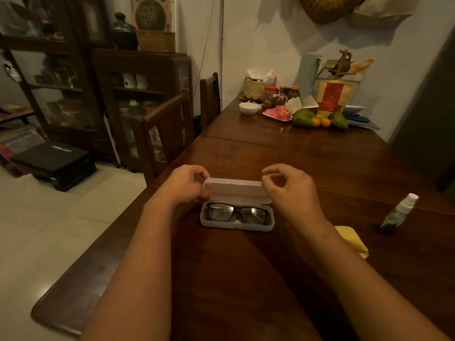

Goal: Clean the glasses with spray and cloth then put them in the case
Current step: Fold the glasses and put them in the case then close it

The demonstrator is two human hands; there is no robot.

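Observation:
Dark-framed glasses [236, 212] lie folded inside a translucent plastic case [236, 226] at the middle of the wooden table [246, 279]. The case lid [236, 189] stands raised behind them. My left hand [183, 184] pinches the lid's left end. At the lid's right end, my right hand [290, 187] holds it between thumb and fingers. A small spray bottle [400, 211] with a white cap stands to the right of the case. A yellow cloth [353, 239] lies near my right forearm, partly hidden by it.
At the table's far end are fruit [317, 119], a white bowl [248, 108], jars [282, 96], a woven basket [256, 88] and a red packet [331, 96]. Wooden chairs [167, 129] stand along the left edge. Dark cabinets [73, 82] line the far left wall.

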